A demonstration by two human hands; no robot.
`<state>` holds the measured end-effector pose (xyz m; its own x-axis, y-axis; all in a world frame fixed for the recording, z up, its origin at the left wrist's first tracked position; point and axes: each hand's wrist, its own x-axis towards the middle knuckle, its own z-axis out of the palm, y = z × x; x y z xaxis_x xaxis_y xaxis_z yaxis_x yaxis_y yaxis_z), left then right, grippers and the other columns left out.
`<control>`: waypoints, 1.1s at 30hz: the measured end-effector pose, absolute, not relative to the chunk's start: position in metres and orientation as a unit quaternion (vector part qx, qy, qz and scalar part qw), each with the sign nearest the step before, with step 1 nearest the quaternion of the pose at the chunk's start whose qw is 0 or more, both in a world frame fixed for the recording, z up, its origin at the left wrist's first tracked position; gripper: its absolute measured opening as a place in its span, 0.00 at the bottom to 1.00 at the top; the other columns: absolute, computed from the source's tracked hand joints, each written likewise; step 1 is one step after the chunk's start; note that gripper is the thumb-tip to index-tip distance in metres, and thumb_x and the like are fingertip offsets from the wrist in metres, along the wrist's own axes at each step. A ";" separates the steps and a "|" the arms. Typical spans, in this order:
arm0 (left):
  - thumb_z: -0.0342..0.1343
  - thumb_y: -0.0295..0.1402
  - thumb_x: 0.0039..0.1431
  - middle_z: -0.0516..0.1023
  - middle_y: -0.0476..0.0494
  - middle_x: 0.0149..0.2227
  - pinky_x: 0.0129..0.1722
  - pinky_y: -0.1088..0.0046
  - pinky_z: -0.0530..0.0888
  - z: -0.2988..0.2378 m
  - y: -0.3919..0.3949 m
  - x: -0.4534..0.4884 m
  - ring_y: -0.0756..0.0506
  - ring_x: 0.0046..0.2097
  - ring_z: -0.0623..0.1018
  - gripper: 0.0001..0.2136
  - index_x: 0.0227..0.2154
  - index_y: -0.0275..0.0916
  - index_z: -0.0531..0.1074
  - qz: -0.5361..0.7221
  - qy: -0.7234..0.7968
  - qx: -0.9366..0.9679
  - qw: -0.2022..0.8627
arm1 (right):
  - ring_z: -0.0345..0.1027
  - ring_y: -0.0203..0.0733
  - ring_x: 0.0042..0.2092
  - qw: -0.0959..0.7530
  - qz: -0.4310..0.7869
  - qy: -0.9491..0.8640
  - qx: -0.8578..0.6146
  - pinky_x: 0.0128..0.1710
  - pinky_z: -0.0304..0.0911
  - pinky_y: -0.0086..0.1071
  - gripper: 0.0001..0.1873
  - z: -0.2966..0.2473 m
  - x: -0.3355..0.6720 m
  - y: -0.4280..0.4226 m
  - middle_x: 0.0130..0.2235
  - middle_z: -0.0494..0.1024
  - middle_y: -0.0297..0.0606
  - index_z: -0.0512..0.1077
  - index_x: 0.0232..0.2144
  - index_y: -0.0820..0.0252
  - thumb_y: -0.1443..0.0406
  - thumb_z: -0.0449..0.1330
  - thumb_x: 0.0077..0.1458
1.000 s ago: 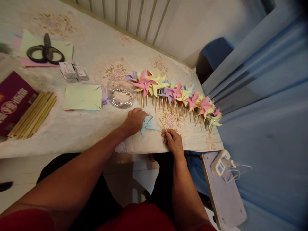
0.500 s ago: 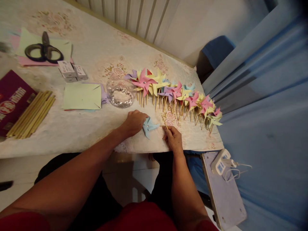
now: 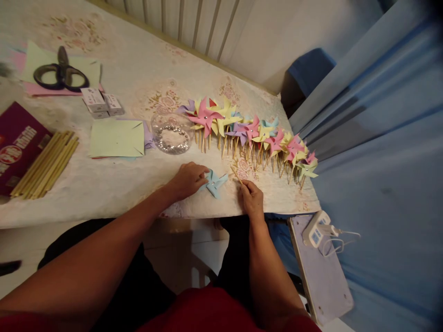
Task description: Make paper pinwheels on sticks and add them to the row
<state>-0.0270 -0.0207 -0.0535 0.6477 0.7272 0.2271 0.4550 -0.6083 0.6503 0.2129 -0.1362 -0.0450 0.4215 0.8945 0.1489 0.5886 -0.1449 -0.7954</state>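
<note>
My left hand (image 3: 188,178) pinches a light blue paper pinwheel (image 3: 215,181) that lies near the front edge of the table (image 3: 114,193). Just right of it, my right hand (image 3: 251,197) is closed on a thin wooden stick (image 3: 236,174) that points up and to the left, its tip close to the pinwheel. Behind both hands a long row of finished pinwheels on sticks (image 3: 252,133) in pink, yellow, purple and blue runs to the table's right end.
A clear dish of shiny pins (image 3: 172,136) sits left of the row. Pale green paper squares (image 3: 116,138), small boxes (image 3: 99,102), scissors (image 3: 59,76), a stick bundle (image 3: 46,163) and a maroon box (image 3: 15,143) lie further left. A power strip (image 3: 316,229) rests at lower right.
The blue pinwheel has turned and shifted slightly under my left hand. My right hand with the stick has crept a little up and to the right.
</note>
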 end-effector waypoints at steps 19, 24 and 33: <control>0.63 0.37 0.55 0.76 0.37 0.43 0.46 0.58 0.66 -0.052 -0.036 -0.020 0.36 0.47 0.69 0.13 0.41 0.39 0.73 0.224 0.327 0.900 0.180 | 0.71 0.45 0.41 0.332 0.089 -0.588 -0.732 0.44 0.66 0.39 0.15 -0.047 0.187 -0.202 0.37 0.78 0.42 0.79 0.41 0.56 0.68 0.53 0.62; 0.63 0.37 0.55 0.73 0.37 0.45 0.48 0.58 0.66 -0.054 -0.036 -0.019 0.37 0.48 0.68 0.14 0.44 0.40 0.76 0.247 0.313 0.897 0.189 | 0.71 0.45 0.41 0.325 0.089 -0.594 -0.730 0.44 0.67 0.38 0.14 -0.048 0.186 -0.203 0.38 0.78 0.42 0.79 0.40 0.55 0.68 0.53 0.62; 0.63 0.36 0.56 0.72 0.38 0.48 0.51 0.55 0.65 -0.059 -0.035 -0.017 0.37 0.50 0.66 0.10 0.40 0.42 0.80 0.260 0.277 0.901 0.208 | 0.71 0.46 0.43 0.316 0.099 -0.597 -0.731 0.46 0.66 0.39 0.15 -0.049 0.183 -0.199 0.39 0.79 0.42 0.79 0.41 0.56 0.68 0.52 0.62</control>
<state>-0.0174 -0.0349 -0.0593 0.7118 0.6070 0.3535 0.3907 -0.7604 0.5189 0.1828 -0.1990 -0.0486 0.2686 0.9348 0.2324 0.8100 -0.0886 -0.5798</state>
